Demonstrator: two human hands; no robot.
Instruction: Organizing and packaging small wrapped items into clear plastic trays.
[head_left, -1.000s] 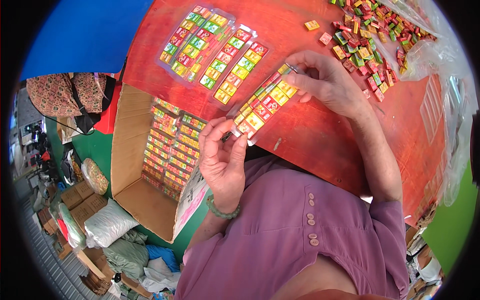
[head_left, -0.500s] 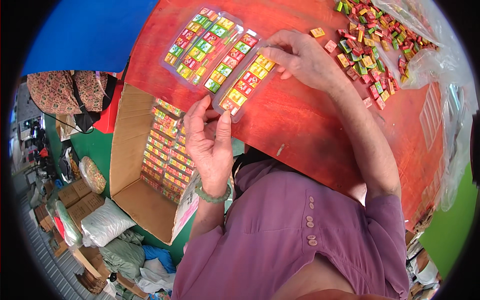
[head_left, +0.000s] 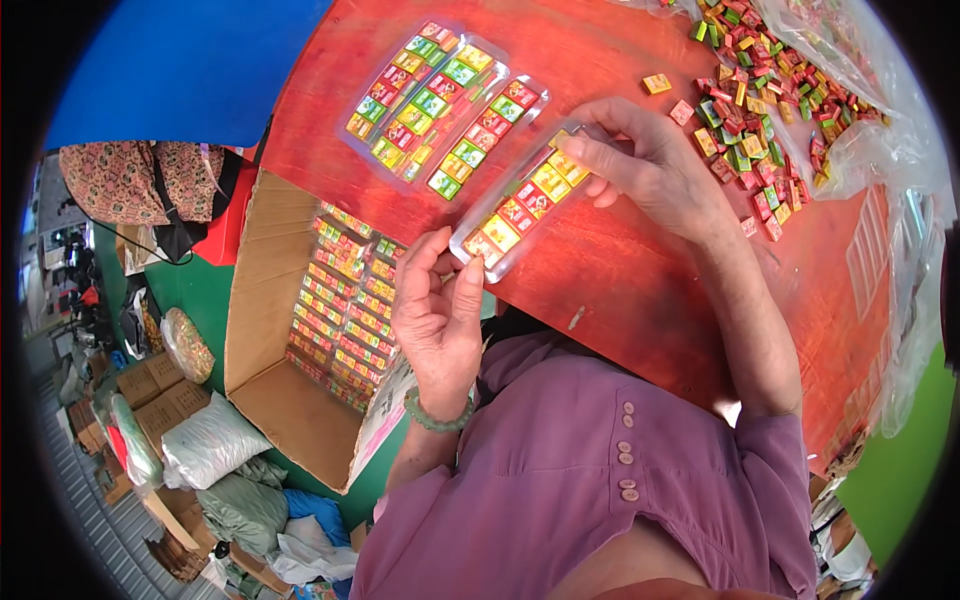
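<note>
Biggest thing here is the red worktop (head_left: 640, 300), with a cardboard box (head_left: 265, 260) just beyond its left edge, packed with rows of small colourful blocks. Clear plastic (head_left: 905, 320) is bunched along the far right, and a heap (head_left: 745, 110) of loose blocks sits partly under it. Next size down: the left hand (head_left: 437, 325) and right hand (head_left: 650, 165), with 1 clear tray (head_left: 508, 263) slung at a slant between them, above the near part of the worktop. Left grip is thumb and fingertips pinching the lower end; right grip has the thumb pressed over the upper end. More filled trays (head_left: 536, 87) lie just past it, and 2 stray blocks (head_left: 657, 83) sit near the heap.

For holding it well, imo: pinch only the rims, 1 hand per end, light and even. Squeeze too hard and thin plastic would probably bow and pop blocks out. Less tilt would be safer too.

Hard to make out: the right fingers behind the tray, and whatever's under that thumb, so I can't say if the end slot is filled. Glare blurs the rims, the left hand blocks a bit of the box, and the heap's far side disappears under plastic.
</note>
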